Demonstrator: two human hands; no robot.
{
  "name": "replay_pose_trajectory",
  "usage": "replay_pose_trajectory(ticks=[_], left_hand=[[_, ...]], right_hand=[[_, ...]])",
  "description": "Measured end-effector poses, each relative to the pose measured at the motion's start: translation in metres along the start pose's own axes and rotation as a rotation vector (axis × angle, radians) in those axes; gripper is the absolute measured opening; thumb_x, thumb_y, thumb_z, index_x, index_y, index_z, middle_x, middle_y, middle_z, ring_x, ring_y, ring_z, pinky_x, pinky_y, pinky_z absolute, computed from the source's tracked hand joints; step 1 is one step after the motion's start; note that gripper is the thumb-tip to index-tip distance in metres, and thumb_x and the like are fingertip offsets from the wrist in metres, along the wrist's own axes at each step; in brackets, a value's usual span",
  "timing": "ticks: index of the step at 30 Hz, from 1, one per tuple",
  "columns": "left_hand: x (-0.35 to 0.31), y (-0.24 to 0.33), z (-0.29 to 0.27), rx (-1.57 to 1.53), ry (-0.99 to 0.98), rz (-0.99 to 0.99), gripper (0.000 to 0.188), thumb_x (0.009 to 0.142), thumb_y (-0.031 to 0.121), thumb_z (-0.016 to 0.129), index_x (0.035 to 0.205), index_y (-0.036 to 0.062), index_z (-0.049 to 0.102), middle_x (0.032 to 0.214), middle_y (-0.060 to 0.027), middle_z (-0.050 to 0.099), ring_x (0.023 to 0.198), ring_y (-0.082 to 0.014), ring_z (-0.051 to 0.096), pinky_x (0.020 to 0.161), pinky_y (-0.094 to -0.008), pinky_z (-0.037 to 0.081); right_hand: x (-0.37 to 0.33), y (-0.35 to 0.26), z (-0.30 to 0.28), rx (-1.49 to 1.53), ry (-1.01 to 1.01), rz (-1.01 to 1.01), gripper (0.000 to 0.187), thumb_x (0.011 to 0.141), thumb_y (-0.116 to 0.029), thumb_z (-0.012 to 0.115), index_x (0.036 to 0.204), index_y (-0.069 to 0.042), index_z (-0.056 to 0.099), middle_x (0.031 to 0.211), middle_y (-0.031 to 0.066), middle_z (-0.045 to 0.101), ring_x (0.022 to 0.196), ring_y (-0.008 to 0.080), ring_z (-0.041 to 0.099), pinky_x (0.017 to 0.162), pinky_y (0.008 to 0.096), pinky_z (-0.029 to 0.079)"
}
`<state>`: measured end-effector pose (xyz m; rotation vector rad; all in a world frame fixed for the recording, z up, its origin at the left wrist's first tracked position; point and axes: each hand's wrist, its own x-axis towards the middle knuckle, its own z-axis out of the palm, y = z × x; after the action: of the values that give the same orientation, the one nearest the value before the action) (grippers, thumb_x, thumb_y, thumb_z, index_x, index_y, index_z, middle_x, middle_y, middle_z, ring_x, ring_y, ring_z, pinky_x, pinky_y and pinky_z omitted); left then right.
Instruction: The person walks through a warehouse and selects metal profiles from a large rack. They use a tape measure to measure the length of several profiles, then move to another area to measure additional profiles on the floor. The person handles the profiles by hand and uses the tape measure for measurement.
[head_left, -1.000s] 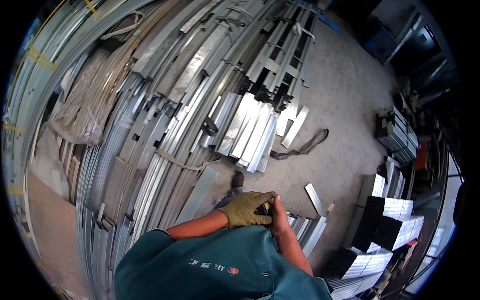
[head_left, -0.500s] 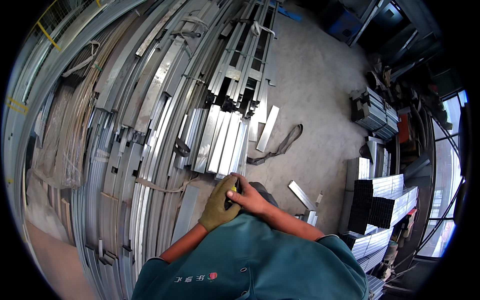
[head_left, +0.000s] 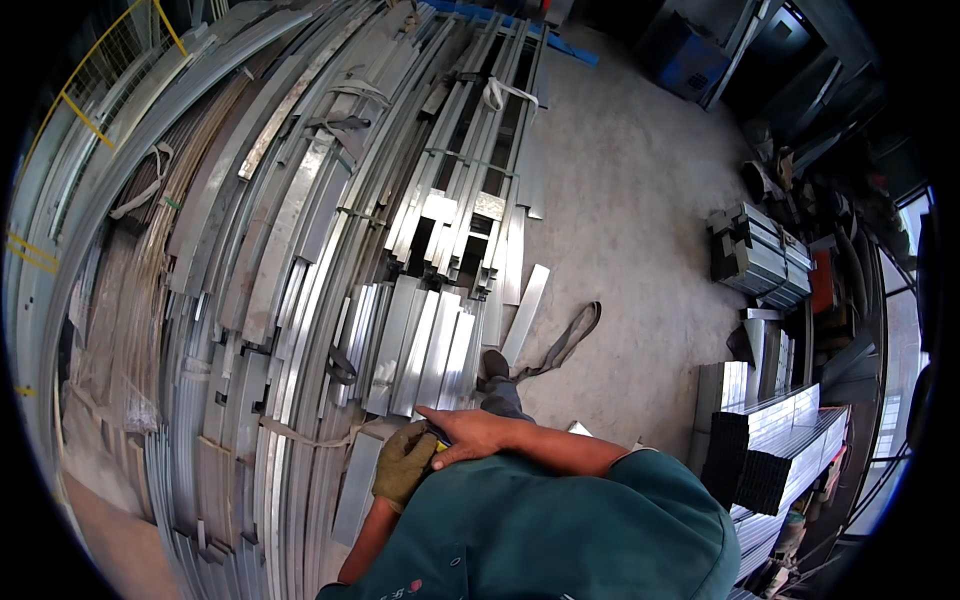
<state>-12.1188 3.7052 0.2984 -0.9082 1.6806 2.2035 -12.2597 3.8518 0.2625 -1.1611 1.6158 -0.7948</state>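
My left hand (head_left: 402, 465), in an olive work glove, is curled around a small yellow-and-black object (head_left: 441, 446) close to my body. My bare right hand (head_left: 468, 436) lies over the same object from the right, thumb against it and index finger stretched along its far side. Most of the object is hidden by the two hands, so its kind is not clear. Just beyond my hands end several bright metal profiles (head_left: 430, 350), lying lengthwise on the stack at my left.
Long metal bars (head_left: 285, 290) fill the floor to the left, some tied with straps. A dark strap (head_left: 565, 340) lies on the concrete floor (head_left: 640, 250) near my shoe (head_left: 495, 364). Stacked square tubes (head_left: 790, 440) and a tied bundle (head_left: 760, 255) stand at the right.
Both hands, still together on the small object, sit lower and further left in view. My shoe has come into sight beside the metal profiles, and the stack appears shifted downward.
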Motion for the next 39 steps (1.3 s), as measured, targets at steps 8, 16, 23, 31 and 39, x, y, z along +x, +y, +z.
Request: replay_pose_trajectory(ticks=[8, 16, 23, 31, 39], left_hand=[[0.104, 0.005, 0.101, 0.121, 0.375, -0.163, 0.018, 0.087, 0.01, 0.069, 0.101, -0.0012, 0.068, 0.09, -0.0072, 0.069, 0.08, -0.0132, 0.063, 0.071, -0.0284, 0.052], [0.206, -0.022, 0.09, 0.047, 0.55, 0.066, 0.013, 0.088, 0.008, 0.067, 0.097, -0.0013, 0.068, 0.08, -0.0032, 0.063, 0.074, -0.0113, 0.058, 0.069, -0.0259, 0.048], [0.295, -0.074, 0.1, -0.168, 0.6, -0.097, 0.023, 0.093, 0.016, 0.065, 0.108, -0.0007, 0.068, 0.081, 0.0001, 0.06, 0.072, -0.0084, 0.053, 0.066, -0.0249, 0.046], [0.209, -0.213, 0.108, 0.097, 0.41, -0.638, 0.047, 0.094, 0.031, 0.063, 0.126, -0.003, 0.062, 0.121, -0.013, 0.068, 0.109, -0.0202, 0.064, 0.097, -0.0314, 0.047], [0.176, -0.244, 0.136, 0.037, 0.494, -0.844, 0.047, 0.093, 0.035, 0.061, 0.121, -0.0021, 0.064, 0.115, -0.0155, 0.07, 0.106, -0.0227, 0.065, 0.094, -0.0334, 0.048]], right_hand=[[-0.027, 0.104, -0.099, 0.131, -0.178, 0.048, 0.092, 0.089, -0.059, 0.061, 0.152, -0.001, 0.028, 0.14, 0.0262, 0.05, 0.126, 0.0415, 0.053, 0.104, 0.0442, 0.043], [-0.042, 0.233, -0.15, 0.172, -0.047, 0.264, 0.063, 0.091, -0.038, 0.061, 0.148, -0.017, 0.043, 0.115, 0.0169, 0.062, 0.104, 0.0372, 0.062, 0.091, 0.0427, 0.049], [0.036, 0.346, -0.151, 0.021, 0.105, 0.472, 0.032, 0.093, -0.036, 0.054, 0.1, -0.009, 0.07, 0.095, 0.0219, 0.068, 0.093, 0.0424, 0.064, 0.081, 0.051, 0.051], [0.185, 0.517, -0.196, -0.168, 0.293, 0.69, 0.041, 0.092, -0.04, 0.053, 0.101, -0.004, 0.072, 0.103, 0.0259, 0.068, 0.101, 0.0442, 0.063, 0.09, 0.0507, 0.048], [0.234, 0.613, -0.186, -0.227, 0.191, 0.713, 0.038, 0.087, -0.036, 0.057, 0.104, -0.005, 0.073, 0.112, 0.0245, 0.067, 0.109, 0.041, 0.061, 0.094, 0.0466, 0.048]])
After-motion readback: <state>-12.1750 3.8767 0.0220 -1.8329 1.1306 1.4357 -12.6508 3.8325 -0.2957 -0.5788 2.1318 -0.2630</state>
